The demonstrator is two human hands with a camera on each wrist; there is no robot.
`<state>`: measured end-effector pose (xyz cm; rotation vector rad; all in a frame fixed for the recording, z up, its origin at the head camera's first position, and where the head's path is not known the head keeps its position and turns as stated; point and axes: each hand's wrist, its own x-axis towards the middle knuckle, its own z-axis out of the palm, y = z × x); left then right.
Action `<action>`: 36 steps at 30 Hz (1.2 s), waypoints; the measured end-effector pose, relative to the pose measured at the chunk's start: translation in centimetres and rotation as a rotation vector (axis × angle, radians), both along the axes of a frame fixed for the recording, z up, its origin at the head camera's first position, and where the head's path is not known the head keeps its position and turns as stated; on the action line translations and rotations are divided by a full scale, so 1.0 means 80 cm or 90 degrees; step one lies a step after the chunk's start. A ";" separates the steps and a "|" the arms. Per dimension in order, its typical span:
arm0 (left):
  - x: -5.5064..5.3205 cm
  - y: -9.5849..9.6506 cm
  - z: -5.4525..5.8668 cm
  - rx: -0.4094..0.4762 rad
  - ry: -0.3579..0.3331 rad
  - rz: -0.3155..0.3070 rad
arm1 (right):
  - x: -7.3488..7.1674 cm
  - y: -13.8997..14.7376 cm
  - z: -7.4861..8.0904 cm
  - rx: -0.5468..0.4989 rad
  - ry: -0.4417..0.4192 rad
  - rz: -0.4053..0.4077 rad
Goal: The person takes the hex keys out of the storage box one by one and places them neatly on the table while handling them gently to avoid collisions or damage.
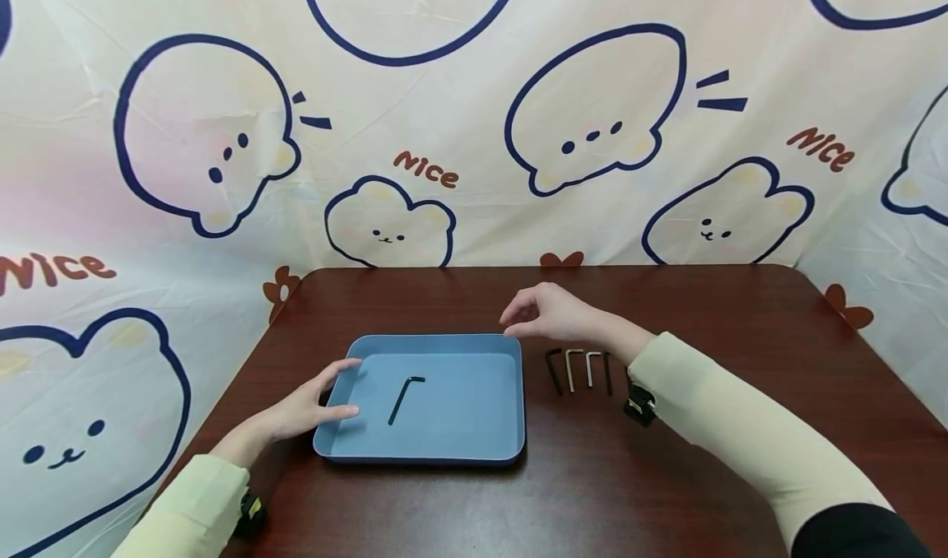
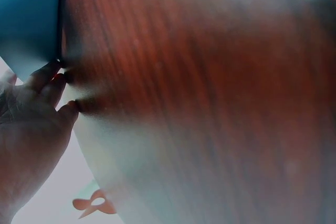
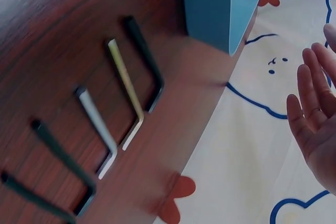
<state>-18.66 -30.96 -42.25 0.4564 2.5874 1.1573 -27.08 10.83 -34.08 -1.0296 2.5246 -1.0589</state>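
Observation:
My left hand holds the left side of a blue tray, its thumb over the inside. In the left wrist view several fingertips reach down outside the tray's wall, close to the table. A black hex key lies in the tray, left of its middle. Above the tray's far right corner hovers my right hand, fingers loosely bent and nothing between them. Right of the tray, a row of hex keys lies on the table: a black one, a gold one, a silver one and further dark ones.
The dark brown wooden table runs back to a pale curtain printed with bears, flowers and lettering. My right forearm reaches over the table's right side, partly covering the end of the hex key row.

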 end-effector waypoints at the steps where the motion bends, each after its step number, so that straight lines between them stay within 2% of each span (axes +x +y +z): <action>1: 0.000 0.000 0.000 -0.001 0.001 0.000 | 0.000 -0.004 -0.001 0.000 -0.002 0.005; 9: 0.000 0.001 0.002 0.000 -0.001 0.001 | 0.001 -0.033 -0.007 0.013 0.021 0.053; 21: 0.001 0.001 0.003 0.003 -0.003 0.000 | 0.011 -0.079 -0.020 0.027 0.015 0.110; 36: 0.001 0.000 0.001 0.010 -0.010 0.001 | 0.003 -0.122 -0.024 0.058 0.006 0.092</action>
